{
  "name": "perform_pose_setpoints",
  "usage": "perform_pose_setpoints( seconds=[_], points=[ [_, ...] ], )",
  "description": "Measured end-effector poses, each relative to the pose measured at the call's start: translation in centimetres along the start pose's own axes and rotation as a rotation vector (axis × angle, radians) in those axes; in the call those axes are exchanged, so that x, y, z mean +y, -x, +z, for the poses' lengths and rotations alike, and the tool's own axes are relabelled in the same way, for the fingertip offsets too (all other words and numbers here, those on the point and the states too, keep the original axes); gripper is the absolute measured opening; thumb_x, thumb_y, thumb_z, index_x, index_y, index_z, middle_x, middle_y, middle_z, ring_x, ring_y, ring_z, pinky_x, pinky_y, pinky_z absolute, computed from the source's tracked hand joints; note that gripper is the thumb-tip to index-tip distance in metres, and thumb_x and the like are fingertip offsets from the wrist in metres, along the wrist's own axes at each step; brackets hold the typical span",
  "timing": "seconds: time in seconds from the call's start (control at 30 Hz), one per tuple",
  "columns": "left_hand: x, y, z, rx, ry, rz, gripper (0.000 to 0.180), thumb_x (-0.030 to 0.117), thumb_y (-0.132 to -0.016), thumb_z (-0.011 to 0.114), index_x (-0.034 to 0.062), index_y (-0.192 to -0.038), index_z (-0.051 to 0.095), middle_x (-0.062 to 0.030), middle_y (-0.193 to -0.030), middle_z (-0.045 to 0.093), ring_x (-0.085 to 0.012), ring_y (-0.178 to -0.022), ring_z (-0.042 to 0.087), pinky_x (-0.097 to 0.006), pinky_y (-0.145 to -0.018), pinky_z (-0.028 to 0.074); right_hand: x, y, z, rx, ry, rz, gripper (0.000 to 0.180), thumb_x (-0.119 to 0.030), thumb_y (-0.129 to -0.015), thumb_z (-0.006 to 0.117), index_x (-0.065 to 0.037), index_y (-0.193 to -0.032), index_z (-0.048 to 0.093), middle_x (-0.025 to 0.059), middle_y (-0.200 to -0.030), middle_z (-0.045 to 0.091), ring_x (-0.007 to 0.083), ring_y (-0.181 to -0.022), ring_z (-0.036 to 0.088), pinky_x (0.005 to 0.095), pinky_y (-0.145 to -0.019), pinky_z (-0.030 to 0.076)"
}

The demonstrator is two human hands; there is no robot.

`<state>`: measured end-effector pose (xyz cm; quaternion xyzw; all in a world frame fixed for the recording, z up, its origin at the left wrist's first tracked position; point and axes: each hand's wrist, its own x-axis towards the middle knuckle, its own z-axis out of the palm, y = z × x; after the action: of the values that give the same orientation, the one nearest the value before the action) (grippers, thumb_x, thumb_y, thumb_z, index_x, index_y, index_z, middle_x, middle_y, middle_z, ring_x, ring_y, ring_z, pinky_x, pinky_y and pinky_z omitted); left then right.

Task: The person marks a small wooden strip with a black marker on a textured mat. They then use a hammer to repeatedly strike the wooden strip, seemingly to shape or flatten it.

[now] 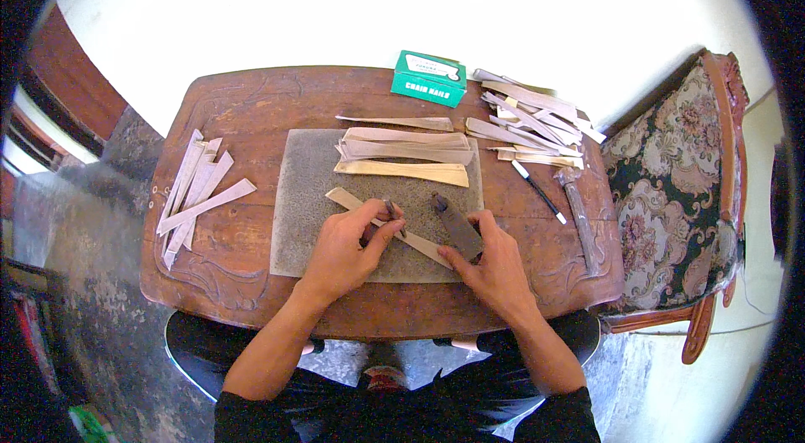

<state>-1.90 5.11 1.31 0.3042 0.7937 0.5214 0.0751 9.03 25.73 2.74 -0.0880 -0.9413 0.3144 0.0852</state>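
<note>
A pale wooden strip [426, 248] lies slanted across the grey mat in front of me. My left hand [356, 243] is closed around a short dark rod [390, 208] that looks like a punch, its lower end at the strip's face. My right hand [490, 263] grips a dark, flat bar-like tool [455, 223]; its thumb rests at the strip's near right end. The tool's lower part is hidden in the palm. Just beyond, several curved wooden strips [402, 147] are stacked on the mat, a yellower one [401, 169] nearest.
The mat [306, 191] lies on a carved wooden table [243, 99]. Wooden strips [197, 191] are piled at left, more strips [528, 120] at right. A green box [429, 78] stands at the back. A black pen [538, 190] and a hammer [577, 221] lie right, near an upholstered chair [671, 191].
</note>
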Motion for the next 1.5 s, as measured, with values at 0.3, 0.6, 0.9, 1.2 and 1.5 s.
perform_pose_setpoints(
  seconds=[0.3, 0.6, 0.9, 1.2, 1.5],
  points=[
    [-0.4, 0.3, 0.7, 0.047, -0.150, 0.212, 0.015, 0.014, -0.090, 0.068, 0.0054, -0.102, 0.069, -0.0145, -0.094, 0.072, -0.0332, -0.082, 0.070, -0.039, -0.071, 0.054, -1.2, 0.2, -1.0, -0.047, -0.126, 0.102, 0.042, -0.016, -0.086, 0.074, -0.001, -0.119, 0.052, 0.0246, -0.099, 0.068, 0.0431, -0.093, 0.066, 0.0460, -0.079, 0.052],
    [-0.1, 0.6, 0.7, 0.033, -0.248, 0.280, 0.014, 0.012, -0.088, 0.068, 0.0063, -0.101, 0.069, -0.0137, -0.095, 0.071, -0.0355, -0.087, 0.068, -0.044, -0.074, 0.054, -5.7, 1.4, -5.6, 0.097, -0.157, -0.121, 0.031, -0.020, -0.095, 0.065, -0.001, -0.120, 0.061, 0.0222, -0.100, 0.069, 0.0405, -0.092, 0.067, 0.0449, -0.080, 0.052],
    [-0.6, 0.5, 1.1, 0.046, -0.250, 0.331, 0.015, 0.015, -0.090, 0.067, 0.0071, -0.103, 0.067, -0.0113, -0.093, 0.070, -0.0344, -0.079, 0.067, -0.043, -0.070, 0.053, -7.7, 1.8, -6.6, 0.008, -0.117, -0.164, 0.032, -0.020, -0.095, 0.066, -0.003, -0.122, 0.062, 0.0216, -0.110, 0.067, 0.0415, -0.099, 0.066, 0.0461, -0.086, 0.052],
    [-0.4, 0.6, 1.0, 0.050, -0.234, 0.345, 0.017, 0.014, -0.089, 0.067, 0.0067, -0.105, 0.066, -0.0103, -0.092, 0.070, -0.0341, -0.078, 0.067, -0.042, -0.068, 0.052, -7.8, 1.9, -6.9, -0.010, -0.056, -0.160, 0.035, -0.020, -0.095, 0.066, 0.001, -0.122, 0.059, 0.0247, -0.111, 0.066, 0.0440, -0.099, 0.065, 0.0475, -0.085, 0.052],
    [-0.7, 0.5, 1.2, 0.088, -0.227, 0.387, 0.016, 0.015, -0.089, 0.068, 0.0075, -0.104, 0.068, -0.0097, -0.093, 0.070, -0.0329, -0.076, 0.067, -0.041, -0.068, 0.052, -8.1, 1.7, -7.3, -0.024, -0.088, -0.108, 0.031, -0.023, -0.096, 0.064, -0.001, -0.118, 0.062, 0.0242, -0.105, 0.067, 0.0434, -0.095, 0.066, 0.0477, -0.082, 0.052]
  ],
)
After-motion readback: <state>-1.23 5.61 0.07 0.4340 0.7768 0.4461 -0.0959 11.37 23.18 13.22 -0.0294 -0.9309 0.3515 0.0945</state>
